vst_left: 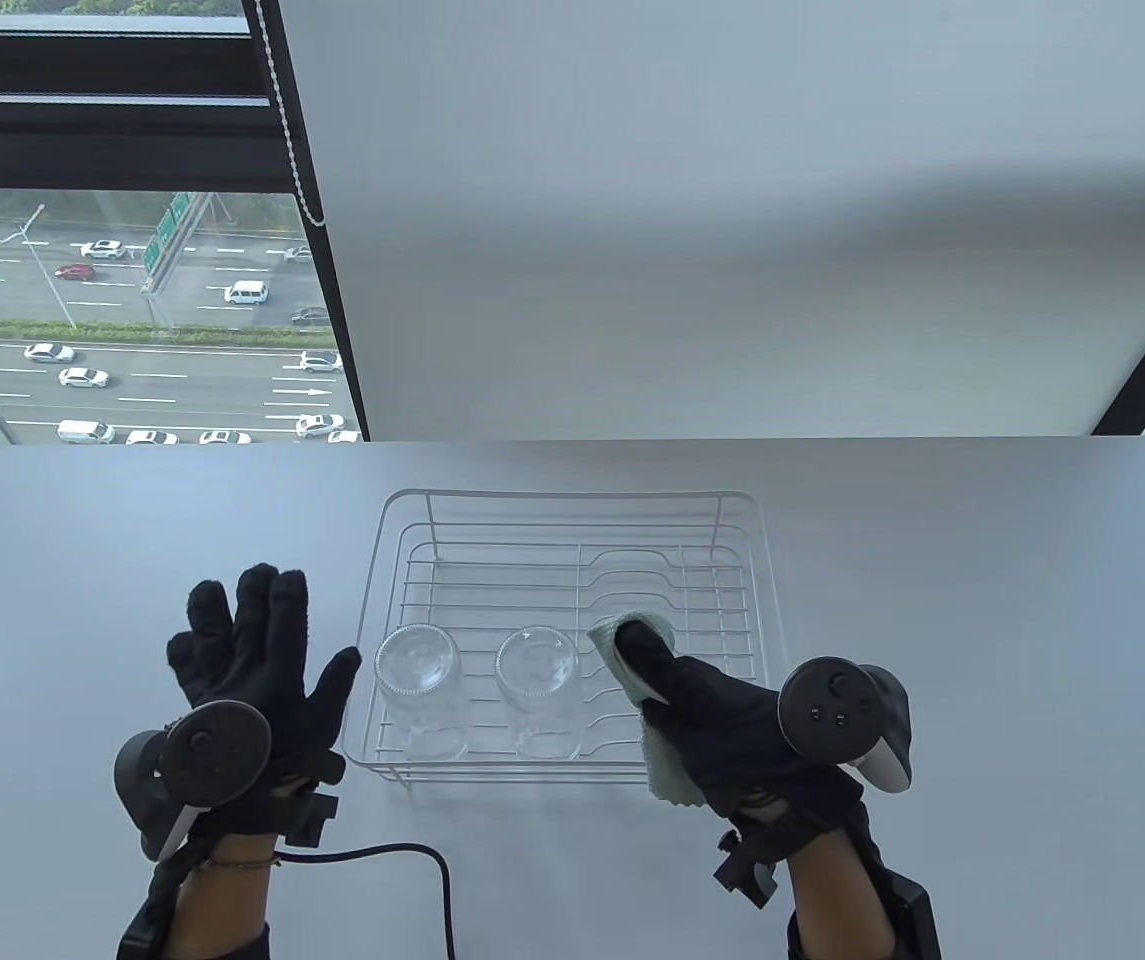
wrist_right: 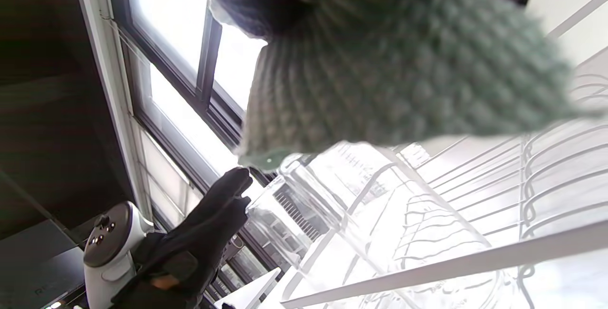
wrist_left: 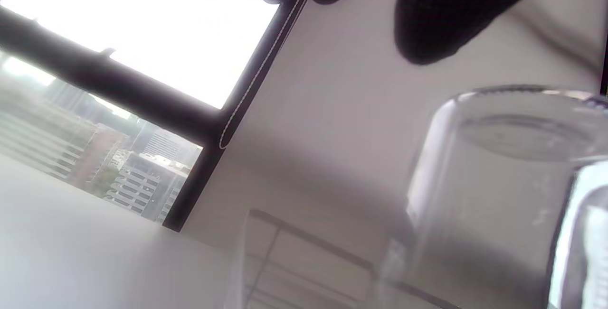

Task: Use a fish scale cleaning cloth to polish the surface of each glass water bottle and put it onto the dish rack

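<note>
Two clear glass bottles stand upside down in the white wire dish rack [vst_left: 572,500]: one at the front left [vst_left: 418,670], one beside it in the middle [vst_left: 537,672]. My left hand [vst_left: 252,640] hovers flat just left of the rack, fingers spread and straight, holding nothing. My right hand [vst_left: 682,700] is over the rack's front right and grips the pale green fish scale cloth [vst_left: 667,775], which hangs below the palm. The cloth [wrist_right: 403,62] fills the top of the right wrist view, above a bottle [wrist_right: 342,223]. The left wrist view shows a bottle [wrist_left: 494,195] close by.
The rack sits in the middle of a white table [vst_left: 982,560]. A black cable [vst_left: 412,860] trails from my left wrist along the front edge. A window with a bead chain [vst_left: 292,150] and a grey blind stand behind the table.
</note>
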Demonstrator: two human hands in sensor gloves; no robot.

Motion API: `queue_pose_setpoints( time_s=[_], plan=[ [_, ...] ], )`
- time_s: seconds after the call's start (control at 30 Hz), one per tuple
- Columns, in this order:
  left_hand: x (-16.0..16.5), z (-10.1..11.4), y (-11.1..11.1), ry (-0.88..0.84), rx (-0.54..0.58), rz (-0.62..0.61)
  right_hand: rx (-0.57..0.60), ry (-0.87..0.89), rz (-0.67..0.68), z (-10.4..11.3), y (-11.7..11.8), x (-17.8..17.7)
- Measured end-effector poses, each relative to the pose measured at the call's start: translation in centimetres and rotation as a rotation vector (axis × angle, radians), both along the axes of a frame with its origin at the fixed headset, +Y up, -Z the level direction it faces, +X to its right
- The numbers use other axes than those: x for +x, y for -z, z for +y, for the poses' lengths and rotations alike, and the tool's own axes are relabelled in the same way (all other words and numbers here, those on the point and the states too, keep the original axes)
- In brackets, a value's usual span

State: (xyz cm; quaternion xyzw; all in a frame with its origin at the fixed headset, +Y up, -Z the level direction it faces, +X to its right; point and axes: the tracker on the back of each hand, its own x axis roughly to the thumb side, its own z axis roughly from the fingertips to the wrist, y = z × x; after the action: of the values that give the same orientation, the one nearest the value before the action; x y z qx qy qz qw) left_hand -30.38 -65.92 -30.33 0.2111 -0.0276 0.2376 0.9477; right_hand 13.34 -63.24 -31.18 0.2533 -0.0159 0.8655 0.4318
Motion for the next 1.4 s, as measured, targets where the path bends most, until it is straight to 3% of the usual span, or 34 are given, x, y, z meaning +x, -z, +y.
queue_pose_setpoints(
  time_s=[0.07,0.13,0.3,0.33,0.43,0.53,0.6,0.67,0.73,0.8,0.97,1.1,1.17,1.23,1.4],
  plan=[
    [-1.0,-2.5,0.4,-0.083,-0.048,-0.013,-0.002,-0.053,-0.147,-0.4,0.4,1.4],
    [-1.3,-3.6,1.0,-0.137,-0.164,-0.070,-0.039,-0.141,-0.313,-0.9,0.8,3.2],
    [-1.8,-4.6,1.4,-0.139,-0.163,-0.056,-0.203,-0.244,-0.647,-2.0,1.4,8.1],
    [-2.0,-5.0,1.4,-0.144,-0.166,-0.065,-0.233,-0.272,-0.722,-2.7,1.6,9.0],
    [-2.4,-5.6,1.5,-0.155,-0.189,-0.071,-0.356,-0.392,-0.786,-6.0,1.8,11.2],
    [-2.5,-5.6,1.4,-0.151,-0.191,-0.082,-0.367,-0.433,-0.786,-9.8,1.8,11.8],
    [-2.6,-5.6,1.3,-0.150,-0.168,-0.073,-0.465,-0.482,-0.759,-12.0,2.2,12.0],
    [-2.5,-5.8,1.2,-0.144,-0.179,-0.077,-0.568,-0.512,-0.708,-13.4,2.3,11.8],
    [-2.3,-6.1,1.1,-0.142,-0.194,-0.081,-0.590,-0.516,-0.695,-13.9,2.4,11.8],
    [-2.3,-6.2,1.1,-0.134,-0.202,-0.085,-0.571,-0.469,-0.679,-13.1,2.1,11.9],
    [-2.4,-5.9,1.1,-0.129,-0.173,-0.084,-0.270,-0.369,-0.765,-8.3,-0.1,11.6],
    [-2.0,-6.1,1.0,-0.119,-0.186,-0.102,-0.139,-0.308,-0.733,-6.8,-1.3,10.7],
    [-1.7,-6.1,1.0,-0.101,-0.183,-0.107,-0.129,-0.302,-0.612,-7.2,-1.0,9.7],
    [-1.4,-6.2,1.1,-0.079,-0.190,-0.112,-0.200,-0.339,-0.503,-8.0,-0.5,8.7],
    [-1.3,-6.9,1.0,-0.079,-0.216,-0.103,-0.256,-0.437,-0.498,-9.5,-0.1,7.2]
  ],
)
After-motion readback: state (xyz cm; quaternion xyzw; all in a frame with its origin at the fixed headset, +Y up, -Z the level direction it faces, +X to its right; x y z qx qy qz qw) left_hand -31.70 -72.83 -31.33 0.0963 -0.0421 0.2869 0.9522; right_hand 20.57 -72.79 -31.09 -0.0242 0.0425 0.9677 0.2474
